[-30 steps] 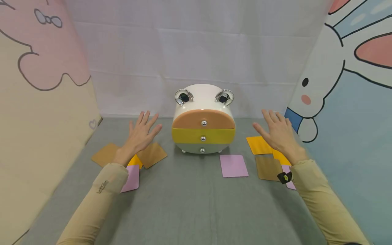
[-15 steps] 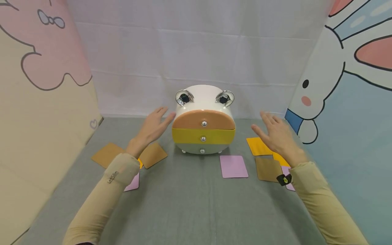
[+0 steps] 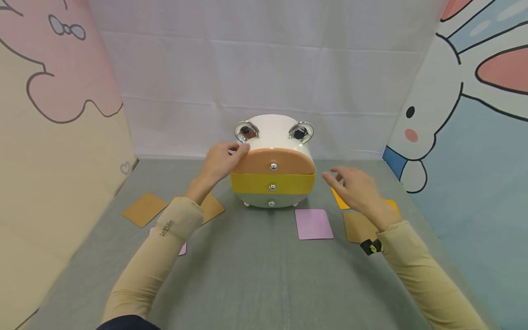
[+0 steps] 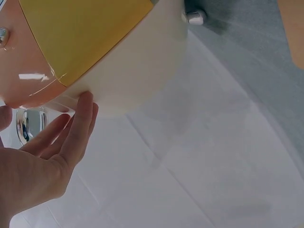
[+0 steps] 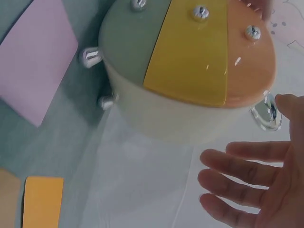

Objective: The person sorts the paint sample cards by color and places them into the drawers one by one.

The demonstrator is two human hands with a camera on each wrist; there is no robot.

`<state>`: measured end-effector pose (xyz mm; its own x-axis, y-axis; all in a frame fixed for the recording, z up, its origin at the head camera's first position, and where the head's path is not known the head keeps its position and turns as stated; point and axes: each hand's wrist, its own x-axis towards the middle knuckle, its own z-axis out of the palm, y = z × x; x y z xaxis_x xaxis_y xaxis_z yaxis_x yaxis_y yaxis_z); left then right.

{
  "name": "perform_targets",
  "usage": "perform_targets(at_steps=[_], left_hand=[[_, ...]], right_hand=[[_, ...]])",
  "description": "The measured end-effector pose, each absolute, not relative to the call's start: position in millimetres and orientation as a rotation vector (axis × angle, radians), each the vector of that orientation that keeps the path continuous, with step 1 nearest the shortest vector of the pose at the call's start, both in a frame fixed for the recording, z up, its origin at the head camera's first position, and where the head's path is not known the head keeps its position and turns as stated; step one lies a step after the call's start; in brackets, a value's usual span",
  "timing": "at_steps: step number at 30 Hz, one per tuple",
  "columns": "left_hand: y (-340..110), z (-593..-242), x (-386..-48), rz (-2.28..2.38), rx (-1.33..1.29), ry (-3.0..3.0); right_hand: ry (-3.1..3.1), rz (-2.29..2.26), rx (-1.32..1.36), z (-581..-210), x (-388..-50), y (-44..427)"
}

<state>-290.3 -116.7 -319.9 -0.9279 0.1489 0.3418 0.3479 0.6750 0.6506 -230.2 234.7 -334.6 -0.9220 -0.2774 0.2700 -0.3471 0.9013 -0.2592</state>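
A small frog-shaped drawer box with a white body and chrome-ringed eyes stands at the middle back in the head view. Its front stacks an orange drawer, a yellow drawer and a grey-green drawer, each with a silver knob, all closed. My left hand is at the box's upper left; in the left wrist view its fingertips touch the white side, with the thumb near the orange drawer's edge. To the right of the box hovers my right hand, fingers loosely extended, apart from it.
On the grey tablecloth, a purple card lies in front of the box. Brown cards and partly hidden purple and orange ones lie on the left; orange cards and a brown card lie on the right. Printed cloths flank the table.
My left hand has moved right from above the left cards to the box's upper left side. My right hand has shifted left and lower, nearer the box, its fingers more bent.
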Motion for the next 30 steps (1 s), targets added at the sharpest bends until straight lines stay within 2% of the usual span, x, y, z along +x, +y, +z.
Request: perform_targets(at_steps=[6,13,20,30], left_hand=[[-115.5,-315.5,-290.2,-1.115,-0.368,-2.648],[-115.3,-312.3,-288.8,-1.120,-0.376,-2.662],[-115.7,-312.4,-287.9,-1.127,-0.381,-2.660],[-113.8,-311.0,-288.3,-1.134,-0.351,-2.673]], right_hand=[[-2.764,0.724,0.578,-335.4,-229.4,212.7],[-2.691,1.348,0.659,-340.0,-233.2,175.7],[-2.576,1.950,0.413,-342.5,-241.2,137.8],[-2.427,2.258,0.233,-346.2,-249.9,108.5]])
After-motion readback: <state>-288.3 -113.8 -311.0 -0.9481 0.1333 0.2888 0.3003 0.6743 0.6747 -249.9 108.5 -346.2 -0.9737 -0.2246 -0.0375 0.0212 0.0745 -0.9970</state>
